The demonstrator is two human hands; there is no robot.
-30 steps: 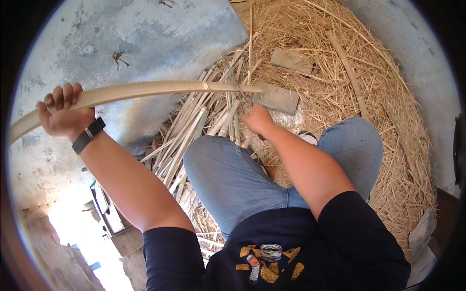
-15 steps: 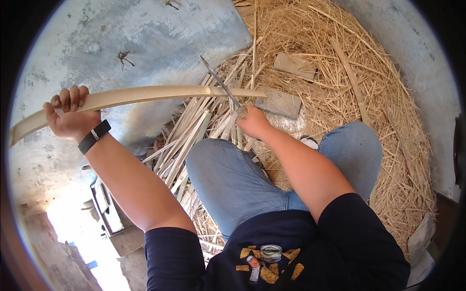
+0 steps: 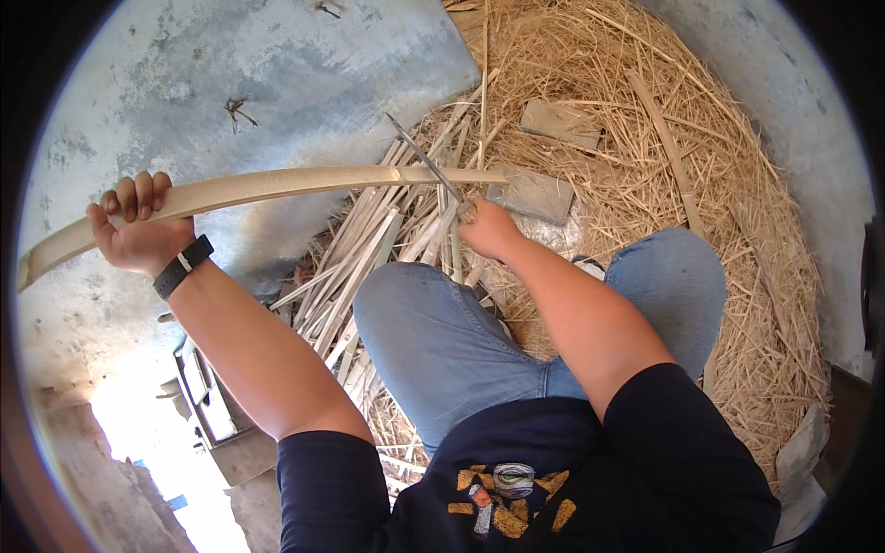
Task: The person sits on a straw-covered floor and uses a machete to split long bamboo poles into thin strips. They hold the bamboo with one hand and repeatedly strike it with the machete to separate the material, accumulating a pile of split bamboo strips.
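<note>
Both hands grip: my left hand wraps the bamboo strip, my right hand clenches the knife. I'd keep the blade angled away, strip steady.

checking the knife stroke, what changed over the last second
The right hand drew back and raised the knife, so the blade now stands up across the bamboo strip instead of lying low along it. The left hand keeps its grip on the strip, much as before. Split pile and straw unchanged.
</note>
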